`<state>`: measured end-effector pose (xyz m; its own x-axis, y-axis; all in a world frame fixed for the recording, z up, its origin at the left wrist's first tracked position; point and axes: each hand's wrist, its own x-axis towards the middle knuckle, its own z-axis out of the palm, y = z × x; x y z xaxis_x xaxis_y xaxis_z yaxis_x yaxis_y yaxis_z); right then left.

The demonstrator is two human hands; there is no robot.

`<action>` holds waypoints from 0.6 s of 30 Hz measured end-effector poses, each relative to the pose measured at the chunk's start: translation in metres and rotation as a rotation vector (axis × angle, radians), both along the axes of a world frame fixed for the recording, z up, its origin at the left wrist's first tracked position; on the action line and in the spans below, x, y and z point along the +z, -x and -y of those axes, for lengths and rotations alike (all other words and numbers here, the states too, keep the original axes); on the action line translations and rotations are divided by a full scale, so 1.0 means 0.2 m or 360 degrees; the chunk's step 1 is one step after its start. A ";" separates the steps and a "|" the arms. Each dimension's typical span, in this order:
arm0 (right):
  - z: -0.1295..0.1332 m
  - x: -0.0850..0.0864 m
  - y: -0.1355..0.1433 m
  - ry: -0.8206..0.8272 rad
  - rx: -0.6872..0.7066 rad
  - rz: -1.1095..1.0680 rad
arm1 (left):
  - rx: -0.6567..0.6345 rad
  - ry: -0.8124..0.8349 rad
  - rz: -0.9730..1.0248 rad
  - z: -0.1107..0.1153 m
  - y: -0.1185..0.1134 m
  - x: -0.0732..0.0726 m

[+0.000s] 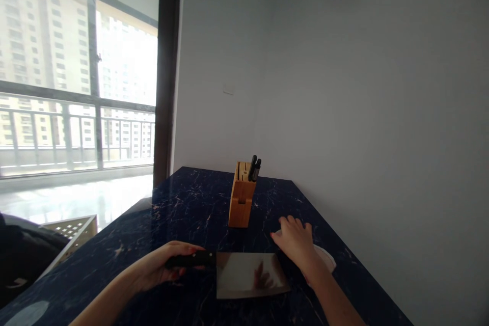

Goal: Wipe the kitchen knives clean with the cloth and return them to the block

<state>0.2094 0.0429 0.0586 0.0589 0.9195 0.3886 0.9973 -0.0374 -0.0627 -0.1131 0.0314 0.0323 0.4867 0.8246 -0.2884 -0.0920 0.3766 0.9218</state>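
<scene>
A cleaver (248, 274) with a broad shiny blade and a black riveted handle is in my left hand (173, 262). My left fingers wrap round the handle, and the blade points right, just over the dark tabletop. My right hand (296, 239) is to the right of the blade, its fingers curled over a white cloth-like piece (325, 257). Most of that piece is hidden under my hand and wrist; its edge shows beside the wrist. The blade mirrors part of a hand. Beyond both hands, a wooden knife block (240, 206) stands upright with black-handled tools (255, 169) in it.
The dark blue marbled table (191, 193) runs back to the grey wall (344, 112), with its right edge near that wall. At the left are a light perforated basket or crate (82, 234) and a black item (26, 254). Large windows (126, 61) lie behind them.
</scene>
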 end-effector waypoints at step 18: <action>-0.42 -0.05 0.59 -0.0509 -0.0115 -0.1222 | 0.0185 -0.0224 -0.0276 -0.10 0.00 -0.17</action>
